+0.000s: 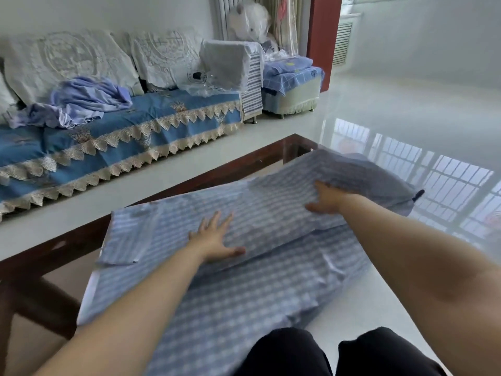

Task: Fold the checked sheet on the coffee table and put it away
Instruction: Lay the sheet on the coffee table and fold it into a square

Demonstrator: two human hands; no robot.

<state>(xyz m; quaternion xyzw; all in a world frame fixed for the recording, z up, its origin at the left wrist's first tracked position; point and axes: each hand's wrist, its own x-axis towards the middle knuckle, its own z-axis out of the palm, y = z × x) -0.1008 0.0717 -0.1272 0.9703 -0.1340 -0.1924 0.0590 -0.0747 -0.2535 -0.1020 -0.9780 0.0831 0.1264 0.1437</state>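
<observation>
The blue-and-white checked sheet (pixel 260 213) lies partly folded across the dark wooden coffee table (pixel 206 175), its near part hanging down over the table's front edge towards my knees. My left hand (pixel 214 240) lies flat on the folded upper layer, fingers spread. My right hand (pixel 328 198) is further right and back, palm down on the sheet with straight fingers, beside a raised bunched part of the cloth. A small folded corner of the sheet shows at the left end.
A sofa (pixel 108 137) with a blue lace-trimmed cover stands behind the table, with a crumpled lilac cloth (pixel 81 101) on it. A stool (pixel 292 85) with folded blue bedding is at the back. Glossy white floor (pixel 406 109) stretches to the right.
</observation>
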